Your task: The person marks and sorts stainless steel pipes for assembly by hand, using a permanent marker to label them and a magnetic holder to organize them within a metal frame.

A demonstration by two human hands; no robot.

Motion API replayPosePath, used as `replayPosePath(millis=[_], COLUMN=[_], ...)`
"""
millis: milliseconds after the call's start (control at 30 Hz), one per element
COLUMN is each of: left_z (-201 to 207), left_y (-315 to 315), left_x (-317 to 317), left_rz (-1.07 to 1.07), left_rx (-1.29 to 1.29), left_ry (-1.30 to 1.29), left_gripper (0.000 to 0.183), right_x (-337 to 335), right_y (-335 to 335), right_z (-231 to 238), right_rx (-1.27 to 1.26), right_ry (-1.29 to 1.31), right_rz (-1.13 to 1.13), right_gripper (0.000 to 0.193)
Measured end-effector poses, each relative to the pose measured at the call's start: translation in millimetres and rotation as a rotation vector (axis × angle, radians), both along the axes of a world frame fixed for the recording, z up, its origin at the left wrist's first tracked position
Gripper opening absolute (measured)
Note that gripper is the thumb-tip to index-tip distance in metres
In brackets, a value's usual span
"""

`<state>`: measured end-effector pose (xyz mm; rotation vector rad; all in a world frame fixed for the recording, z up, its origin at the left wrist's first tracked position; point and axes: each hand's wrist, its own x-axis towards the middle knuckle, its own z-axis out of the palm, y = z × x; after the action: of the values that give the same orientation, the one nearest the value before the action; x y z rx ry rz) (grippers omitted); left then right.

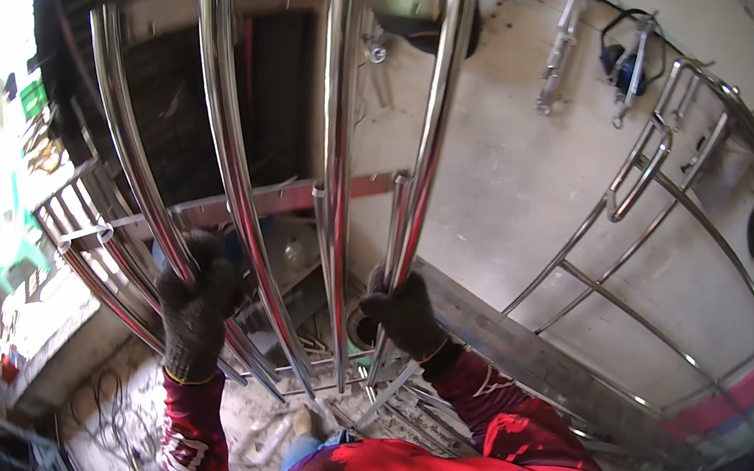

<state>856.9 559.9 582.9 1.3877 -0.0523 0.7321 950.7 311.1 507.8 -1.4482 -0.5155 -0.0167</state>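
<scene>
Left hand (195, 312), dark knit glove: I am seeing it wrapping fingers shut around one polished steel tube (128, 153) at near left. Right hand (405, 312), same glove: closing around another tube (431, 139) at centre. Four long curved shiny bars are rising side by side, forming a round-section steel frame (337, 137). A second bent-tube frame (670, 224) is leaning against the pale wall (505, 185), far right. Red sleeves (505, 421) are showing below.

No packages, labels, signs or screens visible anywhere in the workshop view
</scene>
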Motion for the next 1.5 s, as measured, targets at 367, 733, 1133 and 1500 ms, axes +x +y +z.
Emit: replayPosePath(millis=[367,733,1133,1500], left_z=[192,301,345,329], left_y=[-21,-176,-295,-306], left_x=[153,300,439,485], left_rz=[-0.275,-0.675,-0.695,-0.616], left_rx=[0.182,0.217,0.200,0.205], left_ry=[-0.374,-0.408,-0.266,-0.204], left_gripper=[0.025,0.025,0.016,0.015], right_x=[52,133,266,303], right_y=[-33,-179,-284,-288], right_z=[205,316,353,328], right_rx=[0.375,0.052,0.084,-0.003], right_ry=[-0.304,-0.330,-0.211,-0.189], right_rz=[-0.374,-0.992,-1.028,-1.075], right_gripper=[0.013,0.017,0.016,0.031])
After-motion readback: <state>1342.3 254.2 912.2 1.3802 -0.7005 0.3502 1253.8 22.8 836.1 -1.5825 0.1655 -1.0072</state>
